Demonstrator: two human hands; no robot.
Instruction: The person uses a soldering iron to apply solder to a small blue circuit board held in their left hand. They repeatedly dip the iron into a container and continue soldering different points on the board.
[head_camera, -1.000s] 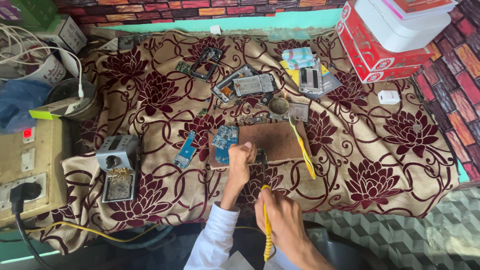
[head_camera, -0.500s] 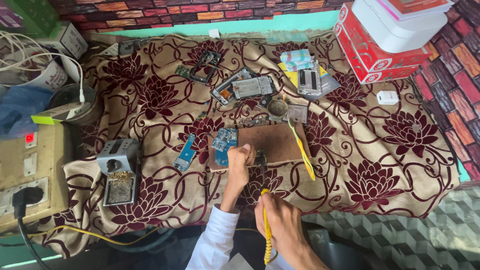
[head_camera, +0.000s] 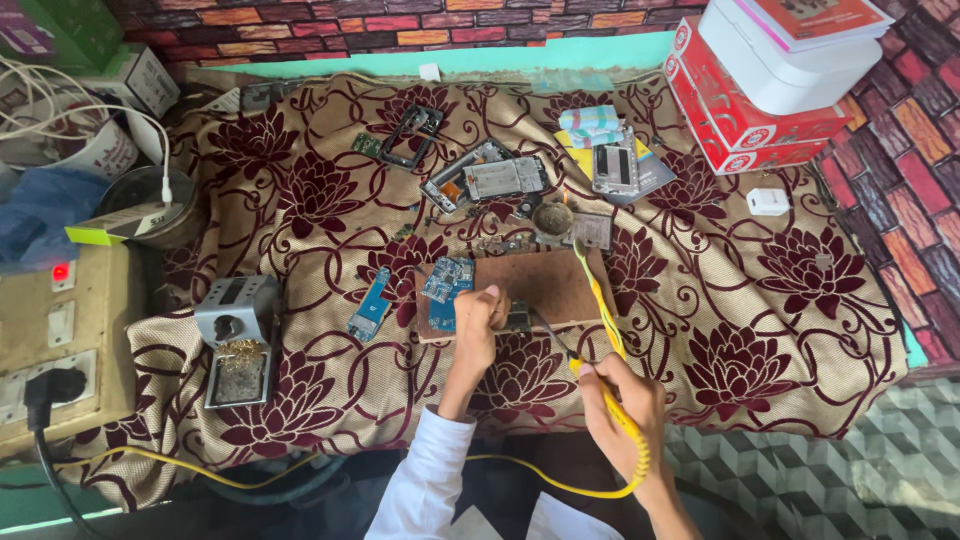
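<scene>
Wooden board (head_camera: 545, 285) lies mid-cloth (head_camera: 300, 200). On its left end, small circuit boards (head_camera: 445, 280); another circuit board (head_camera: 370, 302) just left of it, off the board. Left hand (head_camera: 478, 318) rests on the board's near edge. Right hand (head_camera: 618, 400) nearer the viewer, to the right, gripping a soldering iron (head_camera: 590, 375). Phone parts (head_camera: 490, 180) behind the board. Iron stand (head_camera: 235, 335) far left. Boxes (head_camera: 760, 90) back right.

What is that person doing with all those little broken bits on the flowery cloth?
A person is working on a small circuit board on a brown wooden board. The left hand holds the circuit board down. The right hand grips a yellow soldering iron, its tip pointing at the circuit board. More blue boards, opened phone parts and a metal iron stand lie around on the cloth.
</scene>
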